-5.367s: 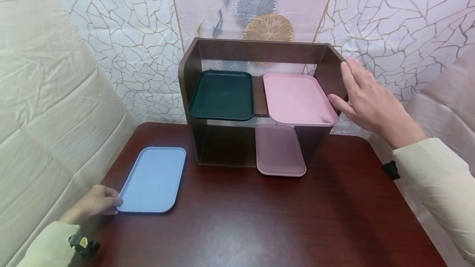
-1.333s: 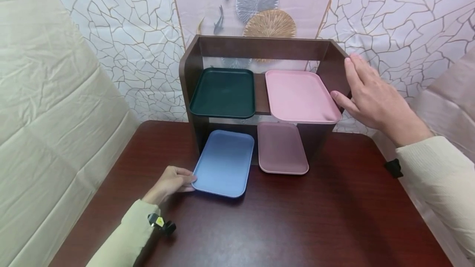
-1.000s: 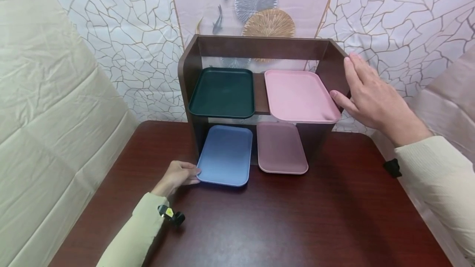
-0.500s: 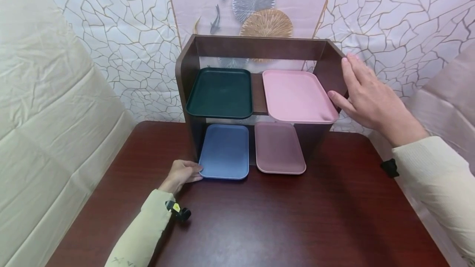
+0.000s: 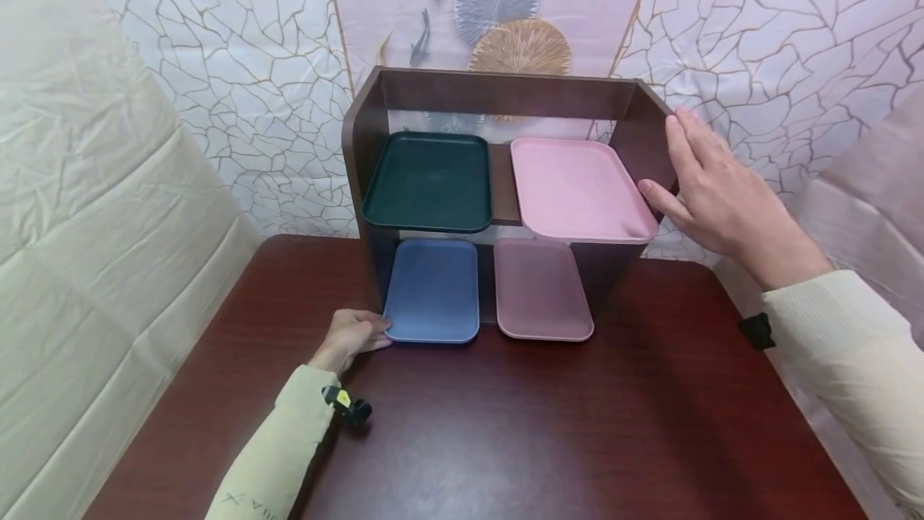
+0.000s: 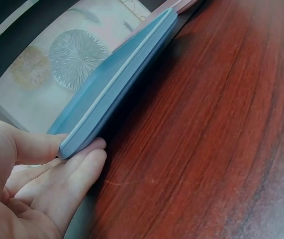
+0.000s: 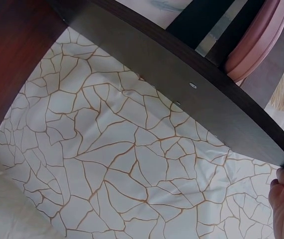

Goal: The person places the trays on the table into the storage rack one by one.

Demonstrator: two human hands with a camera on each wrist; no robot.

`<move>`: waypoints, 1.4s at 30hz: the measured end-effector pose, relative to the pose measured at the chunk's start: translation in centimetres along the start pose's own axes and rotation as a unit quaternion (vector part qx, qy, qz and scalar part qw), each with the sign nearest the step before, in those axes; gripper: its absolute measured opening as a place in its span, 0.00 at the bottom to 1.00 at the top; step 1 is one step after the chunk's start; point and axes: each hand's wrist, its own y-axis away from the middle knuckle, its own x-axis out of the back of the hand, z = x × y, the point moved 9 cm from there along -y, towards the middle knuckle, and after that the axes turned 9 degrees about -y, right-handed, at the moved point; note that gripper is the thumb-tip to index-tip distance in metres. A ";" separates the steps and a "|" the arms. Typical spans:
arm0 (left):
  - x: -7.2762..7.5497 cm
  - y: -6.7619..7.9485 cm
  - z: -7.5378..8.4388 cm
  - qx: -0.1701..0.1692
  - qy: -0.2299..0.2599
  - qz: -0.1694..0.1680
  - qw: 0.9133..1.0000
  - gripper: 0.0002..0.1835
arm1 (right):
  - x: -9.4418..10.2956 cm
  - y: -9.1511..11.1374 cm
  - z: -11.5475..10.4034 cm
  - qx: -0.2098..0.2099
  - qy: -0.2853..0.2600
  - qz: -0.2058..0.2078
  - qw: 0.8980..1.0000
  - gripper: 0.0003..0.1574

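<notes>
A blue tray (image 5: pixel 433 291) lies in the lower left bay of a dark brown two-tier shelf (image 5: pixel 505 95), its front end protruding. My left hand (image 5: pixel 354 335) pinches its near left corner, thumb on the rim and fingers underneath, as the left wrist view shows. Beside it, in the lower right bay, sits a mauve tray (image 5: pixel 543 291). Up on the top tier are a dark green tray (image 5: pixel 431 181) at left and a pink tray (image 5: pixel 581 189) at right. My right hand (image 5: pixel 722 187) holds the shelf's right side panel (image 7: pixel 181 74), thumb towards the pink tray, fingers at the panel's edge.
The shelf stands at the back of a reddish-brown wooden table (image 5: pixel 462 440). Behind it hangs a patterned cloth (image 5: pixel 238 62) with gold crackle lines. Pale fabric (image 5: pixel 79 263) borders the table's left side.
The blue tray has gone from the table's left side into the lower left bay, sliding farther back in the last second. My left hand moved with it; the right hand has kept its place.
</notes>
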 end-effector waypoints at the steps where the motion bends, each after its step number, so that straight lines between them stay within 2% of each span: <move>1: 0.0 0.0 0.0 0.001 0.001 0.001 1.000 0.20 | 0.0 0.0 0.0 0.000 -0.001 0.000 1.000 0.51; 7: -0.3 0.2 0.1 0.002 0.018 0.015 1.000 0.18 | 0.2 -0.1 0.2 0.005 -0.002 -0.003 1.000 0.51; 13: -0.9 -0.2 0.5 -0.007 0.045 0.026 0.999 0.19 | 0.7 0.2 0.6 0.013 -0.001 0.006 1.000 0.51; 27: -1.3 -0.7 0.4 -0.012 0.094 0.060 0.994 0.17 | 0.6 0.1 0.9 0.016 0.003 0.017 1.000 0.51; 36: -2.0 -1.0 0.5 -0.014 0.112 0.061 0.992 0.19 | 0.7 0.1 1.2 0.014 -0.003 0.018 1.000 0.50; 42: -2.2 -0.9 0.6 -0.012 0.111 0.049 0.993 0.20 | 0.5 0.1 1.7 -0.019 -0.028 -0.006 0.999 0.51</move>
